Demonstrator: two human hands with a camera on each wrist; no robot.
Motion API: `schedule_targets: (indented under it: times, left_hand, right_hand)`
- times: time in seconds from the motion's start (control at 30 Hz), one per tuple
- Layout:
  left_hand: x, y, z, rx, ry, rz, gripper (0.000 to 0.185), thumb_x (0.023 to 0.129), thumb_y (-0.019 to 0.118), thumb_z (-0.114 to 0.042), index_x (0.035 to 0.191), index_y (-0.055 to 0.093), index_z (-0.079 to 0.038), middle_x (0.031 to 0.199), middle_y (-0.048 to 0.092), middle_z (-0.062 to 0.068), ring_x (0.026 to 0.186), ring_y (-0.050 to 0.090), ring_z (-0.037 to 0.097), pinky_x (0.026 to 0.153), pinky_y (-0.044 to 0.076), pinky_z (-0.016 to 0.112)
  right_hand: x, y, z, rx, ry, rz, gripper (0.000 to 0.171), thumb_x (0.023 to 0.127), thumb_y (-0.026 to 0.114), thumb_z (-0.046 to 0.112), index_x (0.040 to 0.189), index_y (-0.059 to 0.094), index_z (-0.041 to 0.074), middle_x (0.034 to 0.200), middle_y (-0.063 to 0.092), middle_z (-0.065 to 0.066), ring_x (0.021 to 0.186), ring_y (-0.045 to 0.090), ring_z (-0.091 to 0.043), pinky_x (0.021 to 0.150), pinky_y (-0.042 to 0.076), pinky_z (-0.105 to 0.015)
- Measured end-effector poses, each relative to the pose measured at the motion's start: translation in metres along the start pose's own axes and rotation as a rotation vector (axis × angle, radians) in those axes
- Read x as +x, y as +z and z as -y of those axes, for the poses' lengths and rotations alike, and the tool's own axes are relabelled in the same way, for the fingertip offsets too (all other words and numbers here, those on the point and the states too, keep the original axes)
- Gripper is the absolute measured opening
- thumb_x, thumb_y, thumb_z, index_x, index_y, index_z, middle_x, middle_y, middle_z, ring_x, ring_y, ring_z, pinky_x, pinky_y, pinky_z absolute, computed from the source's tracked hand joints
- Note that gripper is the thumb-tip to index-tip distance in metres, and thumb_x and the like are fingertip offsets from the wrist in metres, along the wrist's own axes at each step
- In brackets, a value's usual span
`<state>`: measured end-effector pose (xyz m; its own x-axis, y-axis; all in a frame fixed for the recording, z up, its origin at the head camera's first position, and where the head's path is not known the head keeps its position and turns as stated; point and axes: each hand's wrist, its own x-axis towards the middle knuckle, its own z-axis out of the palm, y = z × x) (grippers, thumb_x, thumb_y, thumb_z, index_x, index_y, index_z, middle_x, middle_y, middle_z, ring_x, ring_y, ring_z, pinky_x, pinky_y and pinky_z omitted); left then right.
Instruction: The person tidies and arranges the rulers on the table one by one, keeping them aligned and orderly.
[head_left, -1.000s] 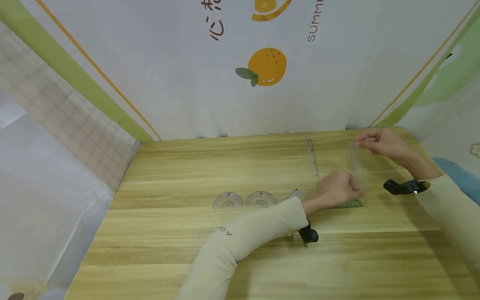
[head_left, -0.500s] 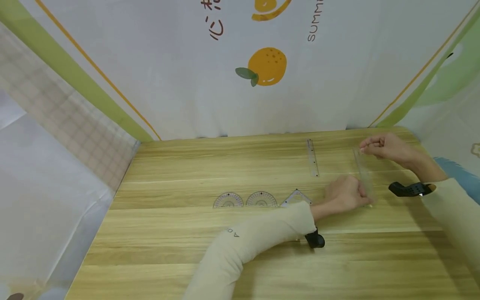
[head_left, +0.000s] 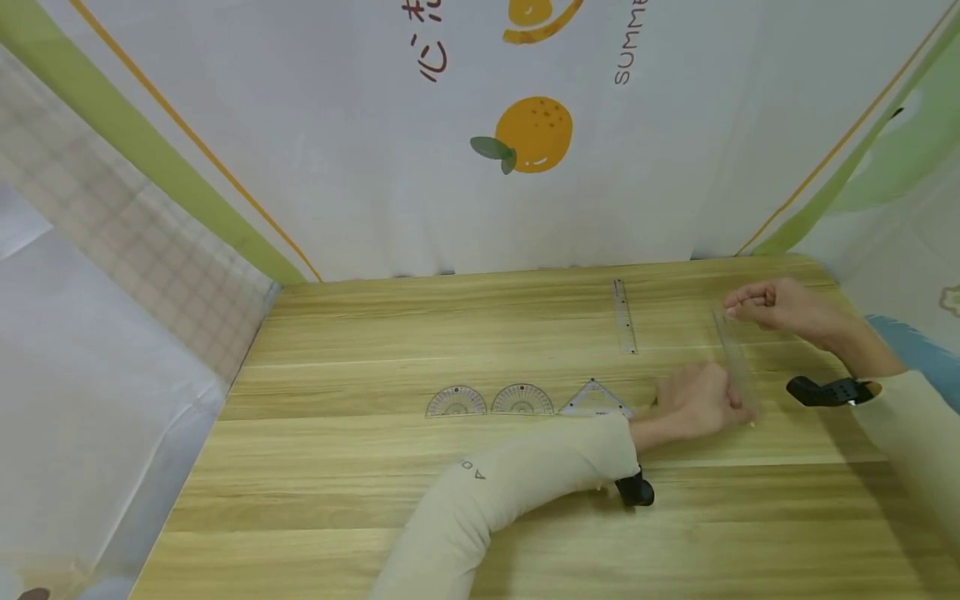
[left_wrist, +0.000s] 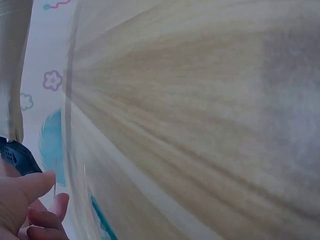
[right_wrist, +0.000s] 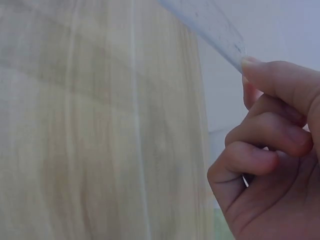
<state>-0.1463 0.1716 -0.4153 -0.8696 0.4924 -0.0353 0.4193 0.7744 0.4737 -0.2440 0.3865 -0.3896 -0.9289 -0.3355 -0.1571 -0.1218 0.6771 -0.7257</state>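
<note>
- Head view: I see both hands on one clear ruler (head_left: 737,367) at the right side of the table (head_left: 450,517). The right hand (head_left: 772,304) pinches its far end with curled fingers; the left hand (head_left: 693,402) has its fingers closed on the near end. The ruler runs between the two, over the table; I cannot tell if it touches the wood.
- Head view, rest: a second ruler (head_left: 622,315) lies flat further back, well apart. Two protractors (head_left: 456,402) (head_left: 522,399) and a set square (head_left: 594,398) lie in a row just left of the left hand.
- Left wrist view: mostly blurred wood seen through clear plastic. Fingertips (left_wrist: 35,185) show at bottom left, curled; the actual contact is out of frame.
- Right wrist view: the thumb and forefinger (right_wrist: 280,82) pinch the ruler's corner (right_wrist: 210,22), other fingers curled beneath.
- Risk, my judgement: both holds are at the extreme ends of thin, slick plastic. A slip at either end would drop that end on the table; pulling unevenly could bend it.
- Risk: the left forearm lies near the set square and could knock the row.
</note>
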Motion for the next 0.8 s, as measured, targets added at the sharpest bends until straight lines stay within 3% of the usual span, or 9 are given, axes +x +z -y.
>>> schedule_targets:
  times: [0.13,0.33,0.6,0.8]
  left_hand:
    - [-0.001,0.003,-0.002,0.017,-0.006,0.012,0.034,0.086,0.077,-0.055,0.062,0.067,-0.033,0.057,0.050,-0.022,0.049,0.041,-0.002,0.047,0.036,0.021]
    - [-0.005,0.005,-0.004,0.035,-0.012,0.030,0.037,0.088,0.075,-0.057,0.061,0.064,-0.033,0.054,0.049,-0.021,0.046,0.039,-0.001,0.043,0.037,0.021]
    - [-0.005,0.008,-0.001,0.023,0.019,0.024,0.034,0.088,0.075,-0.055,0.064,0.066,-0.034,0.054,0.050,-0.022,0.044,0.037,-0.002,0.042,0.037,0.019]
    - [-0.005,0.008,0.001,0.006,0.028,0.028,0.033,0.088,0.076,-0.054,0.064,0.067,-0.034,0.055,0.050,-0.023,0.045,0.039,-0.003,0.042,0.038,0.018]
  right_hand:
    - [-0.002,0.002,-0.005,-0.041,-0.009,0.005,0.033,0.106,0.059,0.021,0.127,0.063,-0.005,0.121,0.066,-0.016,0.103,0.055,-0.002,0.079,0.047,-0.026]
    - [-0.005,0.006,-0.008,-0.022,-0.040,0.001,0.029,0.105,0.059,0.017,0.122,0.066,-0.005,0.115,0.069,-0.010,0.101,0.057,0.002,0.078,0.048,-0.024]
    - [-0.006,0.009,-0.013,0.010,-0.038,-0.010,0.027,0.105,0.060,0.015,0.120,0.064,-0.007,0.102,0.070,-0.007,0.092,0.057,-0.011,0.073,0.048,-0.030]
    - [-0.007,0.009,-0.014,0.009,-0.029,0.001,0.030,0.105,0.060,0.016,0.123,0.063,-0.007,0.104,0.070,-0.007,0.094,0.059,-0.010,0.074,0.049,-0.031]
